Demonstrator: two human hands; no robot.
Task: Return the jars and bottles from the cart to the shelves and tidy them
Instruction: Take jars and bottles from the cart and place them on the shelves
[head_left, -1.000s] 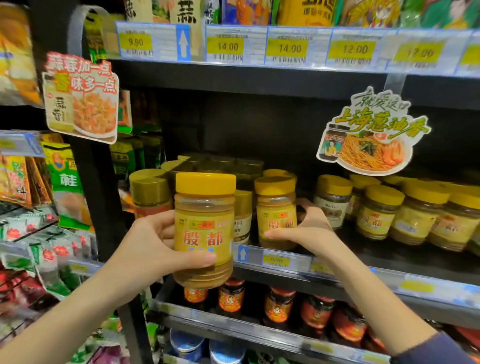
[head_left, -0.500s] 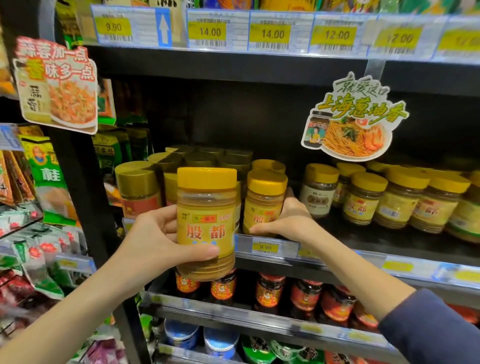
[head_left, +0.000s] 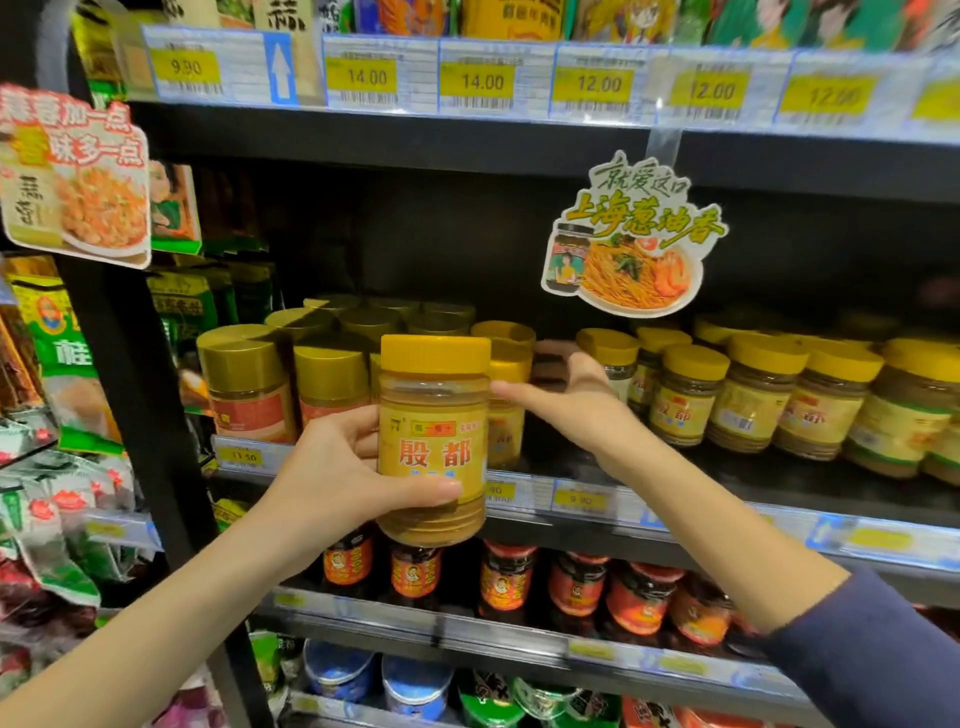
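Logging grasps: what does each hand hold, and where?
Left hand grips the yellow-lidded jar around its middle; right hand is at a shelf jar, hold unclear.

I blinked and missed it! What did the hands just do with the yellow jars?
The right hand let go of the shelf jar and lifted, open, beside it. The left hand still grips the big yellow-lidded jar. The other jars look unmoved.

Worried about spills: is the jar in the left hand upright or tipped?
Upright. The jar stands vertical in the left hand, its yellow lid on top.
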